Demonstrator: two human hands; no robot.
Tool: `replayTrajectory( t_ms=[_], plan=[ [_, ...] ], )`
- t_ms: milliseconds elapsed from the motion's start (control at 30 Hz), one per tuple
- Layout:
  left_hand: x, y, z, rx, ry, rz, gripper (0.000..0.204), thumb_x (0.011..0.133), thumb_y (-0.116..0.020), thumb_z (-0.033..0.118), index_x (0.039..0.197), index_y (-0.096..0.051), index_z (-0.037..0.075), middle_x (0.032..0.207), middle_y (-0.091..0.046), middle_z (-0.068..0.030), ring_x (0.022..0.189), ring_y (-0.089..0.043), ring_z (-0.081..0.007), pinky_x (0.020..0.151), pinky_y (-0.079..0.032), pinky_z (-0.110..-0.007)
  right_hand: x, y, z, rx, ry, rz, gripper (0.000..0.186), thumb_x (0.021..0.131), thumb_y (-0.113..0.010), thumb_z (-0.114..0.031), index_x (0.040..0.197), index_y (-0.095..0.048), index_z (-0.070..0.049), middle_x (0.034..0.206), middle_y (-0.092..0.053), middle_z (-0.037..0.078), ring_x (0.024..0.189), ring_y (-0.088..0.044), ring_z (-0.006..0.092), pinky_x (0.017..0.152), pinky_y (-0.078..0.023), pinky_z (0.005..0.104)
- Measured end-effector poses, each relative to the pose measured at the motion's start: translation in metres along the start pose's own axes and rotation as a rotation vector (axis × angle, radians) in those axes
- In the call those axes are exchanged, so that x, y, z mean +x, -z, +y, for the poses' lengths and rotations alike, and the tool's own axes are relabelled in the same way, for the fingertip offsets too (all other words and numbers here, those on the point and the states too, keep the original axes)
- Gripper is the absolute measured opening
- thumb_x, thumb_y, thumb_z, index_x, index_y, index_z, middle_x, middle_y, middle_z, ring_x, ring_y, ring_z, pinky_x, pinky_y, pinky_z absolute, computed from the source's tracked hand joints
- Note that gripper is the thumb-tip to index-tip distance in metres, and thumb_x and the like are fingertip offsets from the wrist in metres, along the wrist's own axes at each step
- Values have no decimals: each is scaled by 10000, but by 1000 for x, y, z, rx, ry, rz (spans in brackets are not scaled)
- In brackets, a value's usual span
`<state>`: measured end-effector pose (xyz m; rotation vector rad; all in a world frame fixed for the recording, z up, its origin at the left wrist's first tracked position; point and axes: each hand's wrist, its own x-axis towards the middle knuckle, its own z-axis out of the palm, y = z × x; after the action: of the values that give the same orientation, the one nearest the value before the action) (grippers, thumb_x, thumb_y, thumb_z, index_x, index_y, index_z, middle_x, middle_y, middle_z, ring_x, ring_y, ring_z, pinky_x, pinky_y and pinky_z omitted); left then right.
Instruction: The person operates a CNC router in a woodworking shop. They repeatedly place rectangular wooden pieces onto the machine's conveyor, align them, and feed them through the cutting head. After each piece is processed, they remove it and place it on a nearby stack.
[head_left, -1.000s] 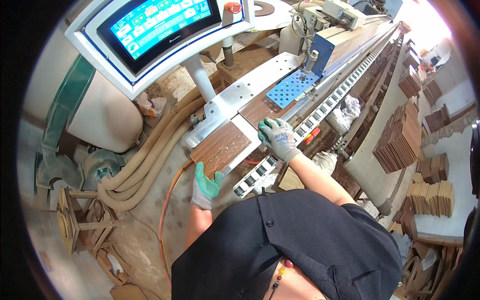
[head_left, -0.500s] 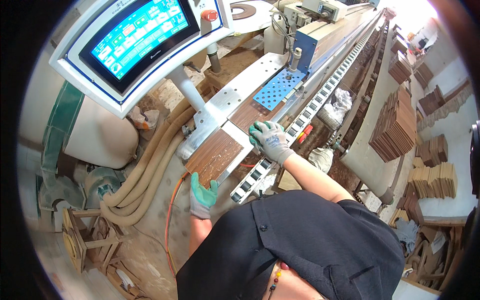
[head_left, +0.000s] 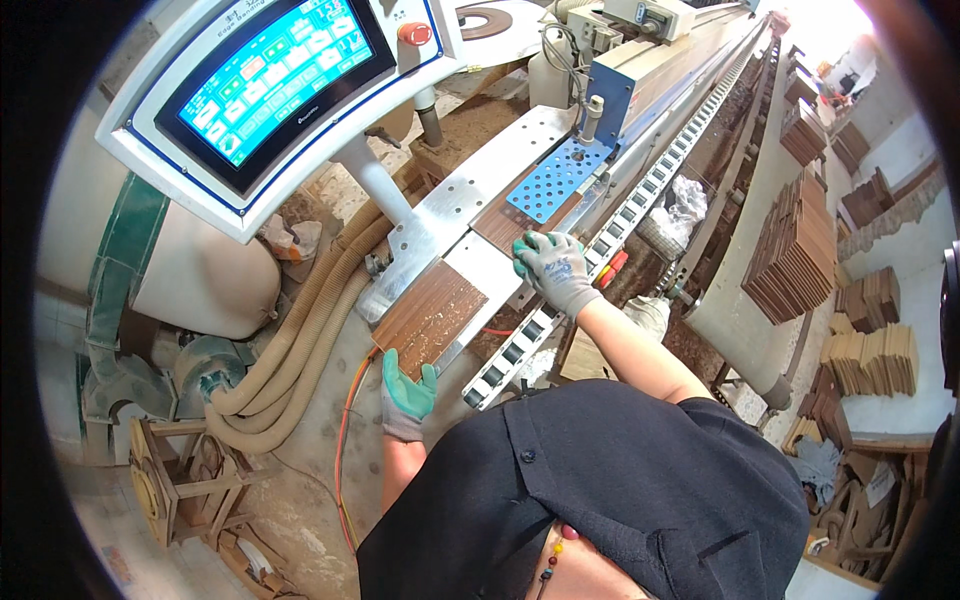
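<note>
Left hand: the gloved left hand (head_left: 406,392) sits at the near end of the brown wood-grain panel (head_left: 432,318), palm up against its edge with the fingers spread apart, so it's touching rather than clamped on anything.
Right hand: the right hand (head_left: 553,270), in a grey and green glove, lies flat with fingers spread on a second brown panel (head_left: 500,222) farther along the machine bed, pressing on top, not gripping.
Panels: both lie flat on the silver feed table (head_left: 470,190), the near one just left of the roller track (head_left: 600,245), the far one partly under the blue perforated plate (head_left: 560,177).
Screen: a touchscreen control panel (head_left: 270,80) hangs up at the far left.
Hoses: beige ribbed hoses (head_left: 300,330) run down on the left.
Stacks: piles of wood pieces (head_left: 795,250) stand off to the right.
</note>
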<state>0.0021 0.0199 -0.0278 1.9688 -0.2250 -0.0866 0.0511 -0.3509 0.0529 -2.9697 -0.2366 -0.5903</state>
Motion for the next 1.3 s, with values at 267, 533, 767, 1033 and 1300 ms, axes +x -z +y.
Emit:
replayTrajectory(
  t_ms=[267, 533, 767, 1033, 1300],
  plan=[
    [-1, -1, 17, 232, -103, 67, 642, 907, -682, 177, 1406, -382, -93, 1373, -581, -215, 1239, -587, -280, 1090, -434, -361, 17, 1, 49, -87, -123, -18, 222, 926, -638, -389, 997, -747, -208, 1122, -667, 47, 999, -639, 288, 863, -489, 440],
    [-2, -2, 13, 353, -194, 163, 632, 883, -725, 207, 1358, -429, -87, 1337, -569, -196, 1204, -577, -279, 1066, -445, -356, 24, -14, 79, -153, -183, 100, 224, 916, -644, -406, 1012, -749, -234, 1154, -690, 16, 989, -649, 295, 830, -505, 467],
    [2, -1, 12, 226, -150, 110, 713, 869, -750, 253, 1380, -400, -101, 1349, -564, -218, 1232, -571, -305, 1054, -457, -364, 36, -10, 105, -200, -366, 39, 271, 955, -605, -352, 1158, -711, -207, 1298, -667, 68, 1065, -653, 304, 866, -509, 452],
    [5, -6, 37, -875, 237, -4, 815, 880, -691, 245, 1502, -239, -25, 1462, -484, -158, 1326, -502, -258, 1111, -361, -350, -21, 23, -71, 190, 373, -211, 385, 948, -611, -349, 1278, -604, -151, 1328, -608, 66, 1226, -579, 297, 1043, -453, 472],
    [6, -1, 41, -1042, 610, 5, 509, 1013, -555, 539, 1419, -508, 235, 1263, -650, 26, 1090, -644, -137, 740, -540, -290, -9, 11, -86, 162, 251, -226, 440, 1012, -517, -433, 1405, -587, -248, 1477, -541, 68, 1415, -441, 321, 1216, -275, 498]
  ],
)
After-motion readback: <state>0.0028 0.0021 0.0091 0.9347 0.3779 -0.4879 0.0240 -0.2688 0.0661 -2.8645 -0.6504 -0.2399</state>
